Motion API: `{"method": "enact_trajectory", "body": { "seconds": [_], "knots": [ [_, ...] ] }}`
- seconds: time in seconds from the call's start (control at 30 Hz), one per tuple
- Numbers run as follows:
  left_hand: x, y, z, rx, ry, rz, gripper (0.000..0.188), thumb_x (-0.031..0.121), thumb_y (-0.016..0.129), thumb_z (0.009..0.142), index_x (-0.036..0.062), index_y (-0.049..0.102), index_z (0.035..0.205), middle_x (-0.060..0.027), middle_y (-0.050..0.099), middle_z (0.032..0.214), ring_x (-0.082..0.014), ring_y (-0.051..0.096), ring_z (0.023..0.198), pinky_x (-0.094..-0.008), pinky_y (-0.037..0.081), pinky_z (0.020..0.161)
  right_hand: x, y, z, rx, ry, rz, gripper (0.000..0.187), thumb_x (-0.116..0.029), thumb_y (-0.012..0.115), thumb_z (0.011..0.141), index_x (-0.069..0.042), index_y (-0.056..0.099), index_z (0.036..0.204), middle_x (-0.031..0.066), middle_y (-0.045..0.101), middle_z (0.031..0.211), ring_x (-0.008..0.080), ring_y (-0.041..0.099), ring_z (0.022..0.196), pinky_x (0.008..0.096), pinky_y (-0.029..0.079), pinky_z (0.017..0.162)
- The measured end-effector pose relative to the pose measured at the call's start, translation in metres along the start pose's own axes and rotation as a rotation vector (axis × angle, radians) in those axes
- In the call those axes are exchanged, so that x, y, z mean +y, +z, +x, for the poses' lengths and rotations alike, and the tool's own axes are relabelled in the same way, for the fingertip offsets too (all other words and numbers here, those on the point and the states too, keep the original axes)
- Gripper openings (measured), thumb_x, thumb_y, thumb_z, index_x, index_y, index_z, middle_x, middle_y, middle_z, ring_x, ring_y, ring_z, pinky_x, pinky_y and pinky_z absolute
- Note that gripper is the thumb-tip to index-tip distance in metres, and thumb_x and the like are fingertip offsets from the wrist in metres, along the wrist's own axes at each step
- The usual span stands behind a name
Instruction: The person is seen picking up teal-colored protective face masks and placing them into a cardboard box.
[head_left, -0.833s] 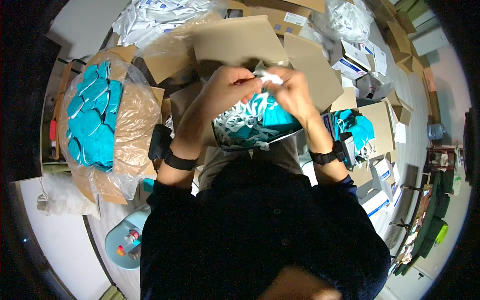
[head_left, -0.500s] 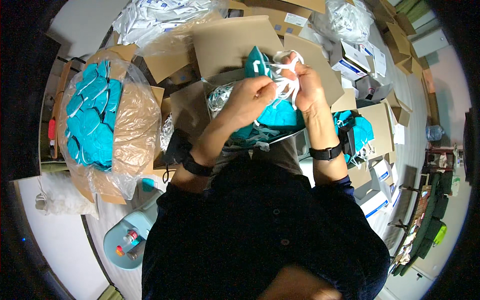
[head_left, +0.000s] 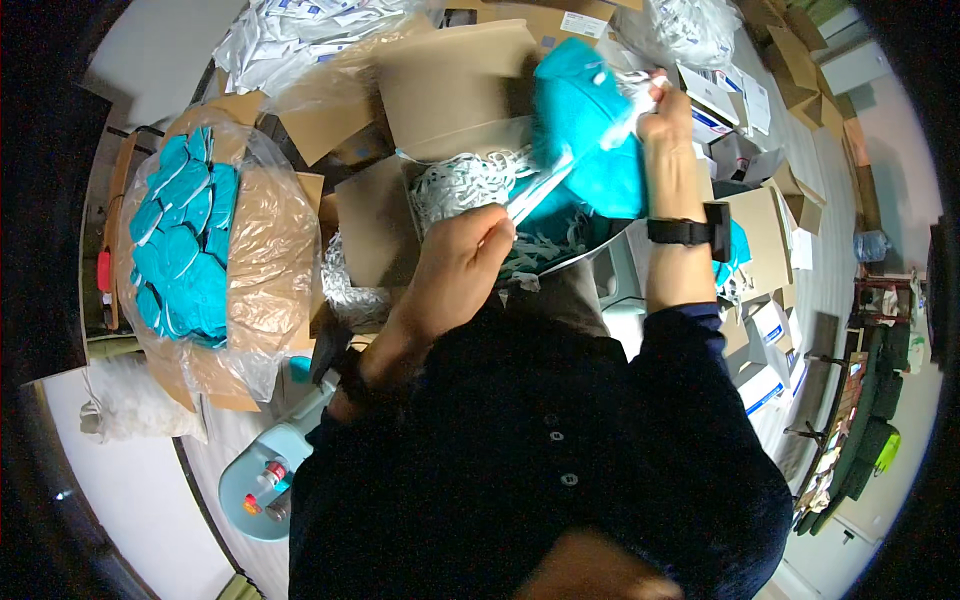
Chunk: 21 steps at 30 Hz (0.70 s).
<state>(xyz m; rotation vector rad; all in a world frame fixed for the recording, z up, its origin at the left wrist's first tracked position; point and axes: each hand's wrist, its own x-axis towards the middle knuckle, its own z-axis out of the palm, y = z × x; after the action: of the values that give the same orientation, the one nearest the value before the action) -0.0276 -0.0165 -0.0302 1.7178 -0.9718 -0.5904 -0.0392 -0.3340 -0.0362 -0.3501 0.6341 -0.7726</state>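
Observation:
My right hand (head_left: 668, 120) is closed around a bunch of white elastic straps, from which teal face masks (head_left: 585, 110) hang over the box. The masks are slightly smeared by motion. My left hand (head_left: 460, 262) pinches the lower end of a white strap (head_left: 542, 190), which runs taut up toward the masks. Beneath both hands stands an open cardboard box (head_left: 375, 230). A heap of white straps (head_left: 465, 185) lies in its left part, with teal material and more straps at its near right side.
To the left, a carton lined with clear plastic (head_left: 270, 290) holds many teal masks (head_left: 185, 260). A pale blue bin (head_left: 240, 490) with a bottle is at lower left. White boxes (head_left: 760, 385) and open cartons (head_left: 755, 240) are on the right; plastic-wrapped white packets (head_left: 310, 40) lie at the back.
My hands have moved apart. The right hand went up and rightward with the masks, and the left came down and leftward, drawing a strap straight between them.

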Motion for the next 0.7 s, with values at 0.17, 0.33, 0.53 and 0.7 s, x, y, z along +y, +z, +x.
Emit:
{"method": "enact_trajectory", "body": {
  "seconds": [0.17, 0.33, 0.53, 0.7],
  "knots": [
    [-0.016, -0.009, 0.034, 0.046, 0.125, 0.470, 0.015, 0.016, 0.048, 0.095, 0.0019, 0.052, 0.098, -0.0237, 0.059, 0.077, -0.0405, 0.060, 0.074, -0.0441, 0.046, 0.064, 0.021, 0.015, -0.040, -0.470, -0.047, -0.303, 0.017, -0.007, 0.044, 0.094, -0.002, 0.058, 0.102, 0.0027, 0.057, 0.085, 0.0083, 0.045, 0.059, 0.0227, 0.046, 0.065],
    [-0.026, -0.023, 0.071, 0.018, 0.379, 0.378, 0.027, 0.003, 0.051, 0.090, 0.0030, 0.055, 0.117, -0.0175, 0.065, 0.103, -0.0314, 0.065, 0.091, -0.0385, 0.052, 0.076, -0.006, 0.020, -0.054, -0.592, -0.364, -0.616, 0.021, -0.012, 0.046, 0.096, 0.000, 0.060, 0.107, 0.0028, 0.063, 0.090, 0.0082, 0.051, 0.065, 0.0213, 0.045, 0.069],
    [-0.027, -0.015, 0.082, 0.015, 0.414, -0.085, 0.038, -0.006, 0.049, 0.084, 0.0036, 0.061, 0.119, -0.0088, 0.065, 0.117, -0.0203, 0.062, 0.105, -0.0329, 0.050, 0.091, -0.016, 0.012, -0.076, -0.562, -0.479, -0.589, 0.020, -0.019, 0.053, 0.098, -0.002, 0.063, 0.095, -0.0001, 0.057, 0.071, 0.0060, 0.045, 0.061, 0.0193, 0.036, 0.060],
    [-0.028, -0.012, 0.100, 0.177, 0.201, -0.404, 0.035, -0.009, 0.056, 0.076, 0.0013, 0.067, 0.107, -0.0107, 0.068, 0.112, -0.0176, 0.062, 0.105, -0.0296, 0.049, 0.090, -0.042, 0.000, -0.074, -0.555, -0.526, -0.592, 0.024, -0.022, 0.055, 0.096, 0.000, 0.063, 0.092, 0.0007, 0.055, 0.067, 0.0081, 0.045, 0.059, 0.0216, 0.037, 0.060]
  ]
}}
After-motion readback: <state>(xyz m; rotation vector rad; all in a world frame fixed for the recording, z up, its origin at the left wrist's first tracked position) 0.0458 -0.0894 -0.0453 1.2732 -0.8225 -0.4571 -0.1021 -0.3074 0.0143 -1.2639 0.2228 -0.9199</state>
